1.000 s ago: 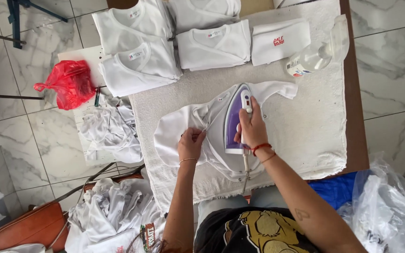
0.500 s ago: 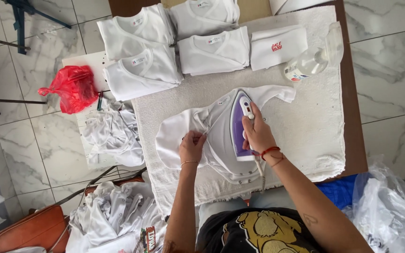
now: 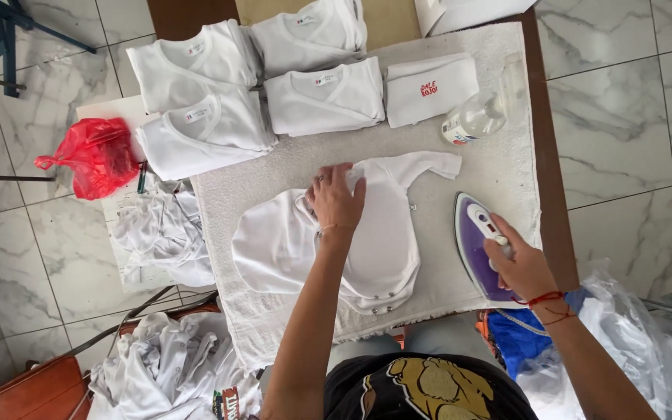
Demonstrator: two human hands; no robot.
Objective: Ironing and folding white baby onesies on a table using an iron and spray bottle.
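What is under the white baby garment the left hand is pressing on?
The white baby garment lies on a pale towel spread over a brown table. The left hand rests on top. Anything beneath the garment's middle is covered.

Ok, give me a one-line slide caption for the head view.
Left hand flattens a white baby bodysuit on a towel-covered table; right hand holds the purple iron aside.

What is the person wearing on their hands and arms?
Both arms are bare, with no sleeves reaching them. The left hand has a ring on one finger and a thin bracelet at the wrist. The right hand has red string bracelets around its wrist.
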